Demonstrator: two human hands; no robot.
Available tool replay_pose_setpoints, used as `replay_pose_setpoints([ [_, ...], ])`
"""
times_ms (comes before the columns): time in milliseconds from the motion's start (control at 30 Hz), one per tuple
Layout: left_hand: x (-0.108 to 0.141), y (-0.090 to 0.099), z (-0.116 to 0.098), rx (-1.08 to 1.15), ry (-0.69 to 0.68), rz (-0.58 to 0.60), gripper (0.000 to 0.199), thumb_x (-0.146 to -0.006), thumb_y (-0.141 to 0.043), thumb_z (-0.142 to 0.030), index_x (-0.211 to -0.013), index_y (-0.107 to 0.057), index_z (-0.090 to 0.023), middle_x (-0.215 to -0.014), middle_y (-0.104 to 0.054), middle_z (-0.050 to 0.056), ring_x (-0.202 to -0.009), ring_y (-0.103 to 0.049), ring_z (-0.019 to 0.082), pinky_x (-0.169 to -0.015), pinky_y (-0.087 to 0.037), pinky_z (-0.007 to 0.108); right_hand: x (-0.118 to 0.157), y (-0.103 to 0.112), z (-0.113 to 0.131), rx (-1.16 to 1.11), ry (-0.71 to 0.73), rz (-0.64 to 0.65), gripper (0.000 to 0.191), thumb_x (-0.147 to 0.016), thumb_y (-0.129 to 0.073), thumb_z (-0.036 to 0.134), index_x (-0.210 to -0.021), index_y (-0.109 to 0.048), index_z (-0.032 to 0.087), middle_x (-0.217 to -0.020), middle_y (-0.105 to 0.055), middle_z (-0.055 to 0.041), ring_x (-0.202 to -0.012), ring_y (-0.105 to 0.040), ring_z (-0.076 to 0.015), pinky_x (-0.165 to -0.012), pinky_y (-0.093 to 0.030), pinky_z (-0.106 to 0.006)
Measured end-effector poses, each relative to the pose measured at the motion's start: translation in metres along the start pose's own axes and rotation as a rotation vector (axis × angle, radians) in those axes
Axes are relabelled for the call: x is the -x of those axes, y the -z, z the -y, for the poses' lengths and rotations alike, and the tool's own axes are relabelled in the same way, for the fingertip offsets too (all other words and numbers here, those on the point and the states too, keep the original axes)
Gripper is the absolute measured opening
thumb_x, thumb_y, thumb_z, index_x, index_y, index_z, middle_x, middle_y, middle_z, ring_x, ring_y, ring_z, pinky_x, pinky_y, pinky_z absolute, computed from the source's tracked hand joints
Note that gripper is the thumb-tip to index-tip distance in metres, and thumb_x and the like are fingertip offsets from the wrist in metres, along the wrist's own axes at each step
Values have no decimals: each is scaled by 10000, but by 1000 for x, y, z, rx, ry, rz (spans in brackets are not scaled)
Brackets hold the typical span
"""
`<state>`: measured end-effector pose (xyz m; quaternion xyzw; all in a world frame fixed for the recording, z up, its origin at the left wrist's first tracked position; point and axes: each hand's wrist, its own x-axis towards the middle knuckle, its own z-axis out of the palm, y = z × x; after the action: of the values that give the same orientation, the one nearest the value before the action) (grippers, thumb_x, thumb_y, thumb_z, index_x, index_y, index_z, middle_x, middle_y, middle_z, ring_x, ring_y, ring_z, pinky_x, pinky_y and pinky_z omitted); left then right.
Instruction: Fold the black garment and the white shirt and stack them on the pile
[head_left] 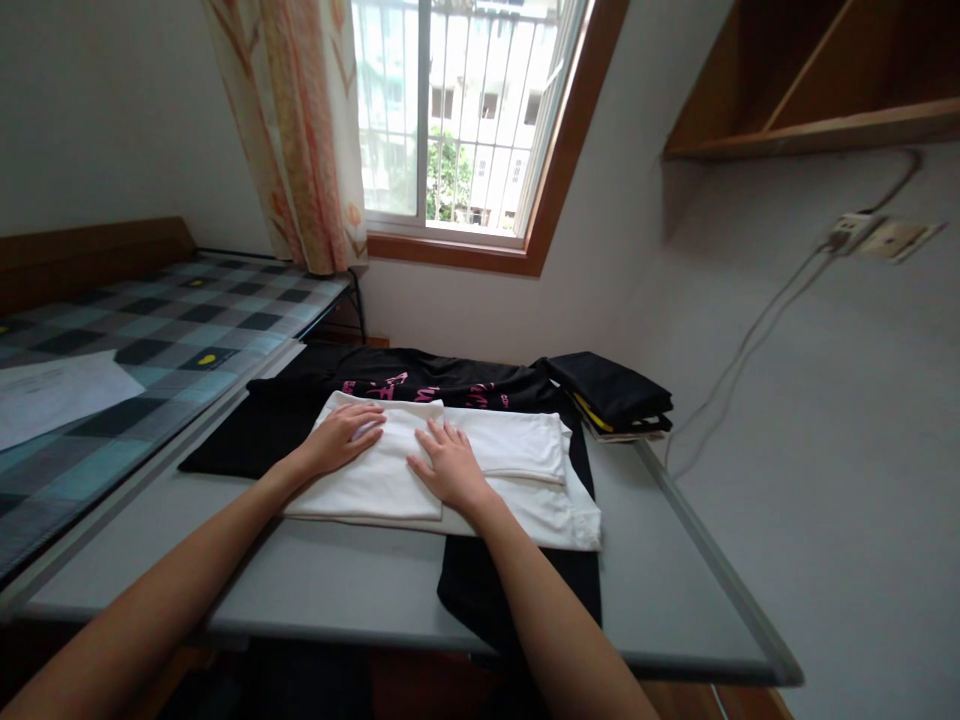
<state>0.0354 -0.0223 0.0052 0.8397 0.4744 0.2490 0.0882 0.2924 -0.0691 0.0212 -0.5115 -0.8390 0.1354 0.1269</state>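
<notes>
A white garment [525, 510], partly folded into layers, lies on top of a black garment [217, 440] with pink lettering near its far edge. My left hand [345, 436] rests flat on the left part of the white cloth, fingers stretched out. Just right of the cloth's middle, my right hand [450, 465] lies palm down with its fingers spread, close to the edge of a folded-over layer. Neither hand grips the fabric. Part of the black garment hangs toward the table's front edge beneath my right forearm.
Folded dark clothes [611, 390] are stacked at the back right of the grey table [330, 580]. On the left stands a bed with a checked cover [187, 370] and a paper sheet [60, 390]. Cables [750, 335] hang along the right wall below a wooden shelf [825, 130].
</notes>
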Motion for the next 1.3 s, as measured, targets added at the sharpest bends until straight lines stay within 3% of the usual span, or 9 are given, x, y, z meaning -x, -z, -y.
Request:
replay_pose_setpoints([
  [500, 1, -1, -1, -29, -23, -21, 514, -968, -441, -575, -1178, -740, -214, -1300, -709, 106, -1253, -624, 278, -1113, -458, 466, 1, 2, -5, -41, 35, 5, 563, -1030, -492, 496, -1511, -507, 204, -1651, -350, -162, -1531, -285, -345, -1229, -226, -528],
  [867, 1, -3, 0, -28, -29, -22, 489, -967, -465, -543, -1184, -741, -202, -1305, -703, 122, -1254, -622, 302, -1105, -463, 503, -1, -1, -14, -92, 98, -68, 488, -999, -591, 435, -1429, -601, 205, -1579, -461, -179, -1481, -387, -353, -1204, -293, -553],
  [1300, 13, -1, -13, 41, -58, -146, 327, -966, -533, -440, -1074, -747, -217, -1282, -712, 102, -1218, -648, 282, -1085, -503, 488, 9, 1, -3, -78, 56, -73, 487, -1007, -586, 386, -1445, -586, 172, -1585, -451, -186, -1481, -391, -347, -1220, -285, -541],
])
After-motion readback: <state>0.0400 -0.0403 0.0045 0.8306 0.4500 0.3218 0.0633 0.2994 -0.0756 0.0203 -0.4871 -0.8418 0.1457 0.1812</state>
